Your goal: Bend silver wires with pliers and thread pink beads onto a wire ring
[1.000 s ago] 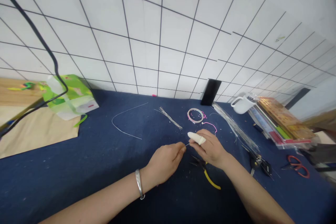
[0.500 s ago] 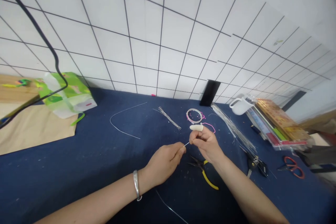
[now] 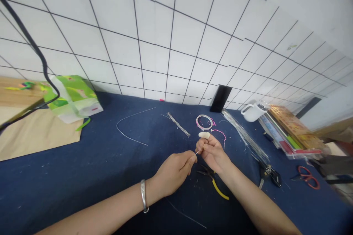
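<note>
A thin silvery wire (image 3: 196, 152) spans the short gap between my hands. My left hand (image 3: 174, 172), with a silver bracelet at the wrist, is closed and pinches one part of it. Thumb and fingers of my right hand (image 3: 213, 152) pinch the wire a little further right; one finger wears a white finger cot (image 3: 204, 135). Pliers with yellow handles (image 3: 219, 190) lie on the cloth just below my right hand. Behind that hand are a pale ring (image 3: 204, 122) and a pink cord (image 3: 220, 132). A long wire trails on the dark cloth (image 3: 187, 216) below my hands.
Further back lie a bundle of short wires (image 3: 178, 124) and a bent wire (image 3: 118, 130). To the right are long wires (image 3: 245, 132), a black-handled tool (image 3: 275, 177), red scissors (image 3: 308, 177), a white mug (image 3: 253, 111) and stacked books (image 3: 289, 128). A green packet (image 3: 73, 97) stands left.
My right hand has shifted slightly left and turned a little, still pinching the wire. The trailing wire below has swung to the right. My left hand has hardly moved.
</note>
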The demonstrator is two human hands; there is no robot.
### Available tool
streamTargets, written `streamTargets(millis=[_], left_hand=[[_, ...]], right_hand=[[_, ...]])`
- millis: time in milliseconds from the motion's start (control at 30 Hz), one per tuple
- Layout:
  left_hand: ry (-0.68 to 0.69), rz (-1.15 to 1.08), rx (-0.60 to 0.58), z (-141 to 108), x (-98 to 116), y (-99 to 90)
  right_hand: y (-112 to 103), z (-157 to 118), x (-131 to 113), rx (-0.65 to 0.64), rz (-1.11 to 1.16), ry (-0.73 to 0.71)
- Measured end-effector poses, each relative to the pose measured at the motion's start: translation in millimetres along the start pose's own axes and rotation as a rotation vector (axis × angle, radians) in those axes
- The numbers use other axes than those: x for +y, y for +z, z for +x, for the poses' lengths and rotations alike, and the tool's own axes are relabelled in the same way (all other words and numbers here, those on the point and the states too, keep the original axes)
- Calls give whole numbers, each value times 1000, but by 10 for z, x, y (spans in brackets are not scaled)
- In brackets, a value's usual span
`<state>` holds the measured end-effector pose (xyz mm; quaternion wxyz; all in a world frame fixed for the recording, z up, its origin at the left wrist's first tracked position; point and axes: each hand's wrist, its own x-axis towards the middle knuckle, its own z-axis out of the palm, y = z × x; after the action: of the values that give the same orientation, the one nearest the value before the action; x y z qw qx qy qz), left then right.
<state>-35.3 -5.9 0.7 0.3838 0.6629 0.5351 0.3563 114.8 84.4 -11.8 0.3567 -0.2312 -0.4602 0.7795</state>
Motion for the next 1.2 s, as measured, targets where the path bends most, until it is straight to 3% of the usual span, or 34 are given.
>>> streamTargets(millis=[167, 300, 633, 1000, 1200], left_hand=[[-15, 3, 13, 2, 11, -2], [-29, -57, 17, 10, -8, -6], [-275, -390, -26, 83, -240, 81], [-267, -391, -38, 88, -270, 115], [-235, -350, 89, 118, -235, 94]], right_hand=[[-5, 2, 81, -28, 81, 67], [9, 4, 90, 24, 135, 68], [-34, 22, 200, 169, 251, 151], [-33, 20, 190, 154, 181, 136], [21, -15, 204, 97, 83, 138]])
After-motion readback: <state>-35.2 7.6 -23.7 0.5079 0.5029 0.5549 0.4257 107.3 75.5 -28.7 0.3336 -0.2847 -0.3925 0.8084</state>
